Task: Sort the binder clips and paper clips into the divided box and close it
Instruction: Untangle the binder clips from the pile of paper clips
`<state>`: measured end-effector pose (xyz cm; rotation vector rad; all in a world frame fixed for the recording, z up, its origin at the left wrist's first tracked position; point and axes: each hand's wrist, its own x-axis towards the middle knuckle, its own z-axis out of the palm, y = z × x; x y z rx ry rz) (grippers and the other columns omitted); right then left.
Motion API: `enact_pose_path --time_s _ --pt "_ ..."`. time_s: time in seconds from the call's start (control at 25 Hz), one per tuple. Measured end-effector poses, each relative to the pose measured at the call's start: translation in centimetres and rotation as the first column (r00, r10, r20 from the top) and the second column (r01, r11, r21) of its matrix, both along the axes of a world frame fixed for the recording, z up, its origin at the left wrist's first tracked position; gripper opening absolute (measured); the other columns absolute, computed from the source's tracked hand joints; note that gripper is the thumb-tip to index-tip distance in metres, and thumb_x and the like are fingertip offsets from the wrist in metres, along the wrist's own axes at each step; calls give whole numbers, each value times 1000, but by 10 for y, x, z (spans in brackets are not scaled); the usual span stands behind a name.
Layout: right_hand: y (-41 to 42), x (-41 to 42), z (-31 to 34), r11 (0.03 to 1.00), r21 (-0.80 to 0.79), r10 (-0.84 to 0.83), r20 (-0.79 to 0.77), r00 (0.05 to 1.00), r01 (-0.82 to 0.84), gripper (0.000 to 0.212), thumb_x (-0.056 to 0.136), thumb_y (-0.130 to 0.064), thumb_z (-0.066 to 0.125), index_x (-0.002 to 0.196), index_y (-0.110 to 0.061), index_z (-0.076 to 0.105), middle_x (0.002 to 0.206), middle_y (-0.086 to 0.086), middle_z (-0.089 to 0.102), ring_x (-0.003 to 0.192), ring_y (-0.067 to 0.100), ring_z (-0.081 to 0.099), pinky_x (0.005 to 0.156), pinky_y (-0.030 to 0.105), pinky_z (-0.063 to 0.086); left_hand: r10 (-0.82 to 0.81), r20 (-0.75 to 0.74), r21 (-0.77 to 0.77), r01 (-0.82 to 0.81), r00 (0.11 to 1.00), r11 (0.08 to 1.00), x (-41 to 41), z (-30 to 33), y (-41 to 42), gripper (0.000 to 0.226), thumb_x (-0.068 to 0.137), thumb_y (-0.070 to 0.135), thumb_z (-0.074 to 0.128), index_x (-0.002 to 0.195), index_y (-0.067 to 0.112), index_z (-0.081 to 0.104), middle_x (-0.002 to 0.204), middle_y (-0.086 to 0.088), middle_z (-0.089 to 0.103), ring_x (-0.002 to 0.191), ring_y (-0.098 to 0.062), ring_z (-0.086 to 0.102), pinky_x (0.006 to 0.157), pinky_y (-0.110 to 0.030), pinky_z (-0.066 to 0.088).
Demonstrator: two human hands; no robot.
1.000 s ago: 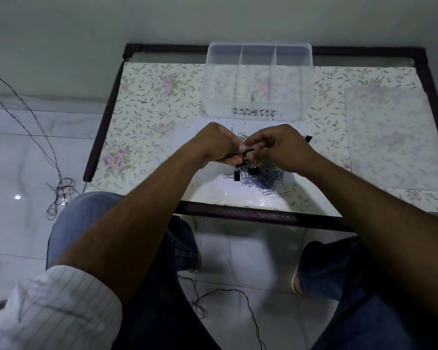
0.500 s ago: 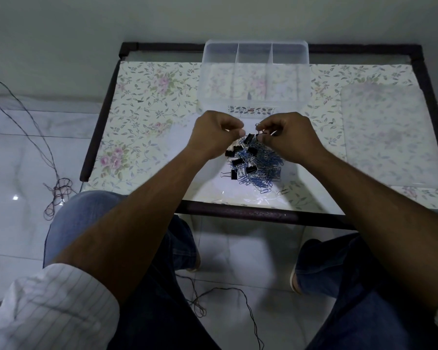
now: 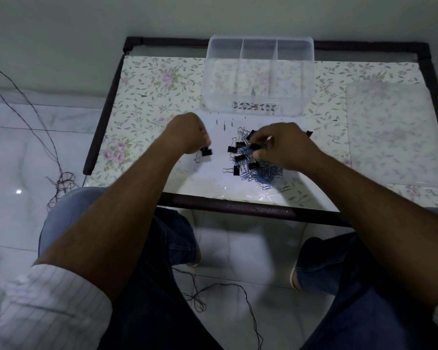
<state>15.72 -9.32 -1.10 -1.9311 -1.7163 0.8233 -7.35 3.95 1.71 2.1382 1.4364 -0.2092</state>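
A heap of black binder clips (image 3: 239, 157) mixed with blue paper clips (image 3: 266, 175) lies on the table near its front edge. My left hand (image 3: 187, 135) sits left of the heap, its fingers closed over one black binder clip (image 3: 205, 152) that touches the table. My right hand (image 3: 283, 145) rests on top of the heap with fingertips pinching into the clips; what it grips is hidden. The clear divided box (image 3: 259, 72) stands open at the back middle, with three compartments along its far side.
The clear lid (image 3: 392, 132) lies flat at the right of the table. The table (image 3: 149, 92) has a floral cover and a dark frame. Thin wires lie on the floor at left and under the table between my knees.
My hands, together over the heap a second ago, have parted. The left hand moved left and down with one binder clip; the right hand dropped onto the heap.
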Motion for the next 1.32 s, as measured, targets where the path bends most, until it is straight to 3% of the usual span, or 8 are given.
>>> enact_pose_path --time_s 0.12,0.24,0.44,0.6,0.8,0.96,1.2,1.32 --pt "-4 -7 -6 986 -109 143 158 977 -127 19 79 -29 86 97 -28 80 101 -7 74 89 15 68 75 30 53 0 -193 47 9 981 999 -4 -15 -4 18 92 20 73 104 7 77 105 -9 75 104 -28 71 91 -42 59" --pt "-6 -8 -8 982 -150 147 213 966 -116 22 77 -34 86 97 -30 79 98 -9 73 89 16 68 72 32 54 -30 -82 209 47 996 977 10 -9 -16 14 84 17 81 97 16 75 92 2 68 94 -23 68 80 -36 57" --pt "-6 -17 -10 986 -122 152 326 933 -118 28 73 -36 83 100 -35 76 95 -10 70 86 18 65 70 33 56 -285 -53 -21 284 957 959 31 -17 -54 41 61 40 98 85 22 69 84 10 67 82 -14 63 70 -31 50" --pt "-5 -24 -12 985 -120 157 350 924 -122 18 75 -32 80 92 -33 73 91 -8 67 83 20 65 65 32 53 -317 -57 17 318 947 948 35 -29 -60 49 60 33 99 86 21 58 89 3 69 86 -23 63 69 -36 52" --pt "-2 -21 -4 977 -201 119 262 958 -67 16 73 -27 82 85 -30 73 82 -14 65 79 14 63 60 26 43 -286 30 58 284 958 957 36 -31 -61 44 65 17 91 80 24 50 77 7 62 83 -25 62 64 -34 47" --pt "6 -11 6 972 -233 14 110 994 12 12 73 -28 85 81 -25 77 82 -12 74 79 9 67 70 28 54 -258 132 45 255 957 966 39 -21 -58 23 72 19 77 87 17 60 74 8 60 77 -20 60 66 -33 49" --pt "9 -1 10 979 -100 -180 -18 984 177 6 83 -24 76 85 -21 81 79 -9 75 64 -3 63 61 21 46 10 303 -226 62 953 972 41 -13 -45 5 90 19 70 91 16 73 79 0 77 65 -12 70 62 -25 52" --pt "10 2 14 976 -77 -210 -76 975 204 14 86 -18 73 94 -23 83 79 -7 75 57 -1 62 59 20 46 94 370 -315 30 924 949 41 -12 -44 15 99 20 66 89 16 76 78 -5 73 60 -13 64 57 -26 49"
